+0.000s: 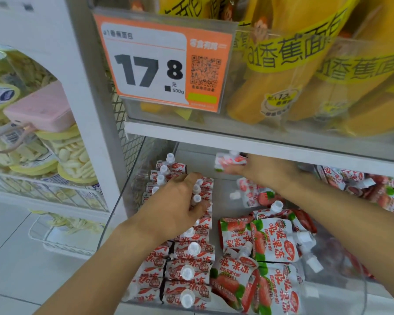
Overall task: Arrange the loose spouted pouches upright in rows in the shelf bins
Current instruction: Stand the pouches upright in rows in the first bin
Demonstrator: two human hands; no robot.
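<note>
White-and-red strawberry spouted pouches fill a clear shelf bin (114, 214). Two rows of upright pouches (187, 253) with white caps run along the bin's left side. My left hand (178, 201) rests on the upright rows, fingers curled over several caps. At the back of the bin, my right hand (257, 167) grips one blurred pouch (228, 162) up in the air. Loose pouches (268, 244) lie flat in a heap at the bin's middle and front right.
A white shelf board (237, 142) hangs low over the bin, with a clear bin of yellow banana-bread packs (305, 71) and an orange price tag (162, 62) above. More loose pouches (373, 189) lie in the neighbouring bin on the right. Snack tubs (55, 160) stand at left.
</note>
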